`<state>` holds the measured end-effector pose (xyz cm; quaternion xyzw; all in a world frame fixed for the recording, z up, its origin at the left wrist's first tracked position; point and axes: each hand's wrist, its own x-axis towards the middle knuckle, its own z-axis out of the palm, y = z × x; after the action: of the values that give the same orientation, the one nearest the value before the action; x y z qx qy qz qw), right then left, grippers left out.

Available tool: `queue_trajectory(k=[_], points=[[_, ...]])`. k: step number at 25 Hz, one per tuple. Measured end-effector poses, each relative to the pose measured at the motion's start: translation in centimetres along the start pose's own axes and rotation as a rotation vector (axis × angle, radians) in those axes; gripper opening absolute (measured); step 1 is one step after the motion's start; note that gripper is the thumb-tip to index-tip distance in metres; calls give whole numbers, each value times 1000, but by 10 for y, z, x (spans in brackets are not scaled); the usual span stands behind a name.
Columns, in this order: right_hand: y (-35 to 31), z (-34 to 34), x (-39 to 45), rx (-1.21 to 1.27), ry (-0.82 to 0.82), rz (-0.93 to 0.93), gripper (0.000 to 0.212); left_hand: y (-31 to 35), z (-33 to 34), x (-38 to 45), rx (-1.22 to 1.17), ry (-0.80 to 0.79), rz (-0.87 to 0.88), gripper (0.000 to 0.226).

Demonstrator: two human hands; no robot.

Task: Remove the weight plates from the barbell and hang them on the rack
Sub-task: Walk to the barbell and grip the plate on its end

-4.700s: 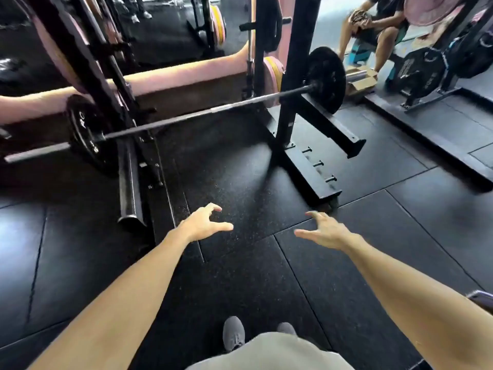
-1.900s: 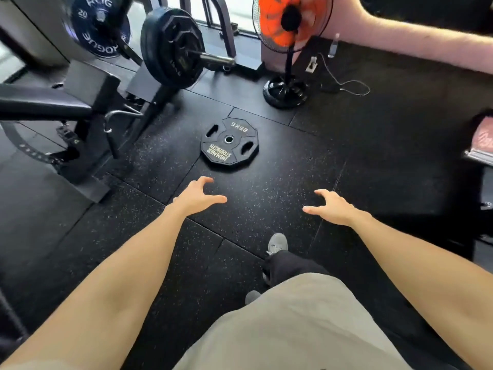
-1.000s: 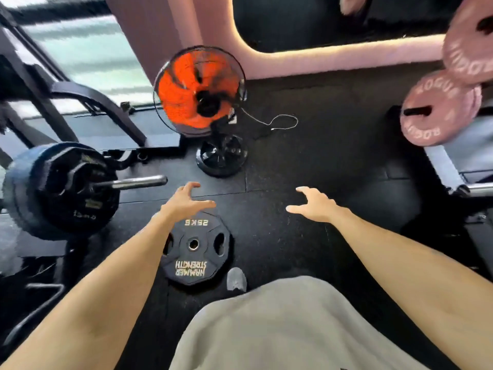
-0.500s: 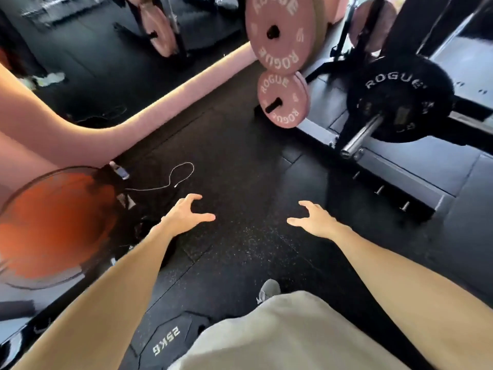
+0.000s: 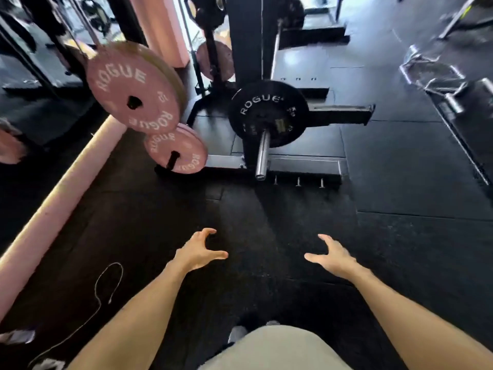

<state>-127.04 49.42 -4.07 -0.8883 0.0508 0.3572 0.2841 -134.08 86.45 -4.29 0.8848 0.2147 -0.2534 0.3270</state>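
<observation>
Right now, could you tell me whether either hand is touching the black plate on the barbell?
Apart. The head view shows the left hand and right hand over bare floor, well short of the black plate.

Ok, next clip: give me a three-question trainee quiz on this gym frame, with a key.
1. True or false: the left hand is gripping the black plate.
2. Which colour are the two plates hanging on the rack pegs at left: A) blue, B) pink, C) green?
3. Fill in: the black plate sits on the ____, whose bare steel end points toward the camera.

Key:
1. False; both the left hand and the right hand hang open over the floor, holding nothing.
2. B; the large pink plate and the small pink plate.
3. Barbell.
</observation>
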Motion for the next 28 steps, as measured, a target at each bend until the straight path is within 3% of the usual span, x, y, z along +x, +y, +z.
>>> queue_trajectory(k=[3, 7, 14, 17, 21, 28], points=[[-7, 7, 3, 54, 58, 50, 88, 15, -25, 28, 37, -6, 97, 96], [-57, -22, 28, 84, 198, -20, 85, 53, -86, 71, -11, 100, 236, 100], [-172, -162, 114, 12, 485, -326, 88, 156, -201, 157, -45, 364, 491, 94], [-214, -214, 161, 33, 614, -473, 88, 192, -235, 199, -110, 504, 610, 79], [-248, -238, 232, 33, 719, -617, 86, 213, -242, 262, -201, 657, 744, 67], [-238, -207, 380, 56, 770, -712, 73, 195, -198, 391, -204, 747, 771, 56]])
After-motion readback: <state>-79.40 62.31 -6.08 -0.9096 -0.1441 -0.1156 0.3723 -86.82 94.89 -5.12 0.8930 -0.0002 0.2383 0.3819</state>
